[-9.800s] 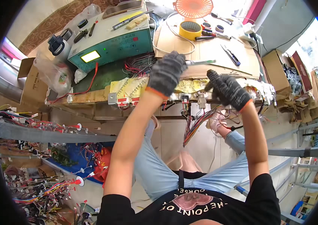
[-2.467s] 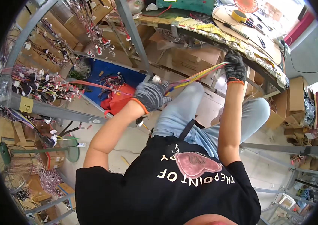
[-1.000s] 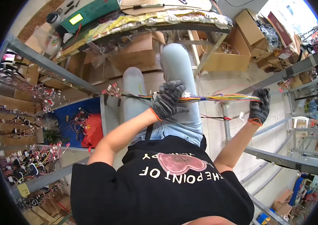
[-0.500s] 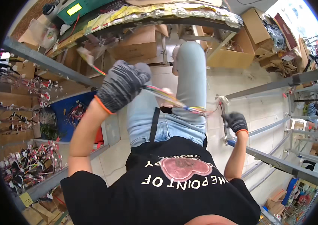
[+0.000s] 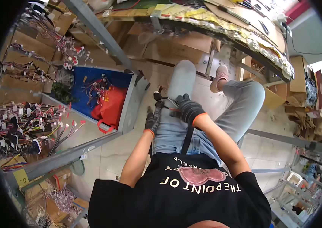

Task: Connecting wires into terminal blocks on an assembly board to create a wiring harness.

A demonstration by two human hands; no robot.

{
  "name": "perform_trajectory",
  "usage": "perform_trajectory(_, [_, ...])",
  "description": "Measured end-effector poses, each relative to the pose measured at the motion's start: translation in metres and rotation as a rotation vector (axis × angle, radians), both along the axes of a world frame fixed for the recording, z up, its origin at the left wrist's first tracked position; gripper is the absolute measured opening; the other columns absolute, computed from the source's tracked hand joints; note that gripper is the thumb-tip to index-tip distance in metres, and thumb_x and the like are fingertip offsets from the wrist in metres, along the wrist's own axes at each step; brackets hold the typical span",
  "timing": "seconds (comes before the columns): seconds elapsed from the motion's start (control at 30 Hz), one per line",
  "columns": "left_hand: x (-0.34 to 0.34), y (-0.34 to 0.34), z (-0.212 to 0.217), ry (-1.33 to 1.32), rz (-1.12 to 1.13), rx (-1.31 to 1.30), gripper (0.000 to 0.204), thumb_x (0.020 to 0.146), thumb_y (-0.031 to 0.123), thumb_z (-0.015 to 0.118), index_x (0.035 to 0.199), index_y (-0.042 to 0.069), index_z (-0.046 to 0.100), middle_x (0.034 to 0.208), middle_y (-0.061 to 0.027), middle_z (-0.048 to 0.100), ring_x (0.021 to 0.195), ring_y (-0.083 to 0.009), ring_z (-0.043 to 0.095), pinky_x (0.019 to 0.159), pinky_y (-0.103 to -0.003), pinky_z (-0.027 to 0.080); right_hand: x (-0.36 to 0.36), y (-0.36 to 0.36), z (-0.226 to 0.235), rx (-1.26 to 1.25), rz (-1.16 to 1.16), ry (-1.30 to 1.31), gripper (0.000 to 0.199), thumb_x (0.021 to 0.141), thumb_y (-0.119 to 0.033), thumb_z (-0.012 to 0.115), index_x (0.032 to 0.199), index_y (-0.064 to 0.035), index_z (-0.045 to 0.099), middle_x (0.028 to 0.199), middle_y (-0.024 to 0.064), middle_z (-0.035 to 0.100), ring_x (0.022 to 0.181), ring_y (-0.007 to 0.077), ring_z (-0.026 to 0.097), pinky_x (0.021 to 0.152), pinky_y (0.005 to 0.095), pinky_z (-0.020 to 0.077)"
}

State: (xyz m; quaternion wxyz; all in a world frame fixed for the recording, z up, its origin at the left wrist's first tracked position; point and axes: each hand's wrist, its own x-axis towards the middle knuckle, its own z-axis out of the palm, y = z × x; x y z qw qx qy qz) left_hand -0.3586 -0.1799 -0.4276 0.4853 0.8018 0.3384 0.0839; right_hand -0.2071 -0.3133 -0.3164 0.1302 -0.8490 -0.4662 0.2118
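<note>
Both my hands wear dark grey knitted gloves with orange cuffs and are close together over my left thigh. My right hand (image 5: pixel 189 109) is closed on a short wire harness (image 5: pixel 172 102), whose thin pale and reddish wires show beside its fingers. A black part (image 5: pixel 160 96) at the harness's far left end stands just above the fingertips of my left hand (image 5: pixel 154 118). The left fingers appear pinched against that end, its thumb blurred and apart. Inside the right glove, the rest of the harness is hidden.
To the left, a blue-lined bin (image 5: pixel 83 79) holds wires and a red bag (image 5: pixel 111 106). Many harnesses (image 5: pixel 24 117) hang on a rack behind a metal rail (image 5: pixel 69 150). A workbench (image 5: pixel 221 26) runs across the far side, above cardboard boxes (image 5: pixel 183 47).
My view and body have turned left. The hands came together from wide apart. The long multicoloured wire bundle that my left hand held is out of sight; a short harness is between the hands.
</note>
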Motion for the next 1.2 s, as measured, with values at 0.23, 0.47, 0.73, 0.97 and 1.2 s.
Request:
perform_trajectory(0.23, [0.038, 0.059, -0.003, -0.34, 0.438, -1.365, 0.055, 0.088, 0.051, 0.038, 0.124, 0.01, 0.045, 0.12, -0.011, 0.05, 0.107, -0.0294, 0.049, 0.094, -0.042, 0.039, -0.019, 0.042, 0.018, 0.56, -0.254, 0.618, 0.028, 0.08, -0.021, 0.064, 0.098, -0.0047, 0.05, 0.069, 0.0174, 0.058, 0.06, 0.029, 0.056, 0.056, 0.0357, 0.0437])
perform_trajectory(0.47, [0.027, 0.149, 0.182, -0.018, -0.351, -0.551, 0.068, 0.076, 0.017, 0.063, 0.134, 0.003, 0.03, 0.128, -0.0115, 0.046, 0.111, -0.0216, 0.05, 0.09, -0.038, 0.043, -0.078, 0.075, 0.035, 0.702, 0.367, 0.677, 0.031, 0.088, -0.022, 0.046, 0.107, 0.0019, 0.051, 0.091, 0.0192, 0.057, 0.085, 0.0331, 0.056, 0.073, 0.0373, 0.0456])
perform_trajectory(0.73, [0.006, 0.121, 0.225, -0.103, -0.458, -0.848, 0.089, 0.064, -0.001, 0.075, 0.138, 0.007, 0.027, 0.098, -0.0023, 0.056, 0.088, -0.0093, 0.052, 0.079, -0.028, 0.045, 0.084, 0.107, 0.023, 1.471, -0.605, 1.409, 0.046, 0.095, -0.035, 0.034, 0.118, 0.0011, 0.049, 0.116, 0.0118, 0.054, 0.109, 0.0237, 0.051, 0.098, 0.037, 0.0347])
perform_trajectory(0.97, [-0.004, 0.129, 0.177, -0.046, -0.311, -1.022, 0.083, 0.067, 0.006, 0.074, 0.136, 0.007, 0.029, 0.111, -0.0083, 0.054, 0.09, -0.0182, 0.057, 0.078, -0.032, 0.048, 0.148, 0.111, 0.047, 1.055, -0.263, 0.216, 0.041, 0.075, 0.004, 0.053, 0.116, -0.0027, 0.052, 0.094, 0.0099, 0.063, 0.084, 0.0222, 0.062, 0.072, 0.0315, 0.049])
perform_trajectory(1.2, [0.026, 0.136, 0.191, 0.053, -0.386, -0.269, 0.042, 0.072, 0.021, 0.071, 0.106, 0.003, 0.055, 0.086, -0.0066, 0.059, 0.078, -0.0179, 0.057, 0.07, -0.03, 0.047, 0.167, 0.149, 0.045, 0.925, -0.297, 0.451, 0.024, 0.09, -0.013, 0.046, 0.107, -0.0017, 0.06, 0.099, 0.0099, 0.063, 0.092, 0.0167, 0.059, 0.081, 0.029, 0.0447])
